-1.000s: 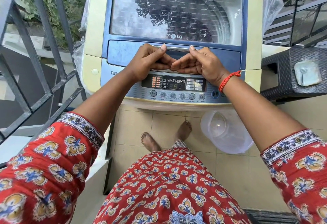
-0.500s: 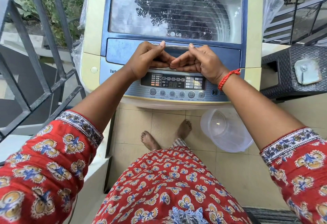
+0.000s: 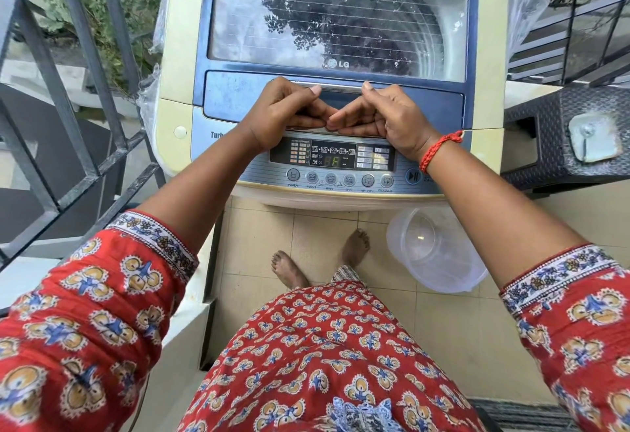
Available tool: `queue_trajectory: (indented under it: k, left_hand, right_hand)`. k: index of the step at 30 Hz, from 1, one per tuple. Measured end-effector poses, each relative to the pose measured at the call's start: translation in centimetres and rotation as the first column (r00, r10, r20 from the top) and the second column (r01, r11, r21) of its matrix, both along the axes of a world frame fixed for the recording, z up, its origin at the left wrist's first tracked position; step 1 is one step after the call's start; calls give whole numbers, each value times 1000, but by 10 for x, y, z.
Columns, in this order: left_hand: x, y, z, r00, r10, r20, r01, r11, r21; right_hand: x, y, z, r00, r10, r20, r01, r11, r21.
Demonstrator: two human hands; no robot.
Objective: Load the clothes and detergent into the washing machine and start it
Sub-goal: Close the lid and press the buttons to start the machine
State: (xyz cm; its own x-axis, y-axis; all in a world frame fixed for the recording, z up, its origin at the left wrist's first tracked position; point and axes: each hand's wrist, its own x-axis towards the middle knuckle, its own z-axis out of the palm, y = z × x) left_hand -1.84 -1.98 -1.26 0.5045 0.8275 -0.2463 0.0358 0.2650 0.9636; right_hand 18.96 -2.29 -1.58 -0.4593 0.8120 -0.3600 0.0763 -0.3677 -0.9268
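Hands have barely shifted over the last second: the left hand (image 3: 283, 114) and the right hand (image 3: 385, 118) stay side by side on the front edge of the blue-framed glass lid (image 3: 337, 22) of the cream and blue top-loading washing machine (image 3: 170, 90), fingers curled under the lip and thumbs resting on the chrome handle strip (image 3: 341, 86) just above them. Both hands are closed around that edge and hold nothing else. The lid lies flat and shut, as it did in the earlier views, so no lift has begun; the only difference is a slight drift of the camera. Beyond the hands, through the reflective glass, the drum is dim and I cannot tell whether clothes are inside. Just under the wrists sits the dark display panel (image 3: 332, 157) with its row of round buttons (image 3: 339, 179), and the blue start/pause button (image 3: 413, 176) lies below the right wrist, untouched. An empty clear plastic tub (image 3: 439, 254) stands on the tiled floor below the right forearm. My reading is that the lid is either about to be raised for loading or has just been pressed closed; detergent is nowhere visible.
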Motion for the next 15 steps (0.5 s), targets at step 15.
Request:
queue_trajectory:
  k: [15]
  left_hand:
    - [1, 2, -1, 1000, 30, -8, -31, 999, -24]
  right_hand:
    - [-1, 0, -3, 1000, -2, -11, 2, 1000, -4]
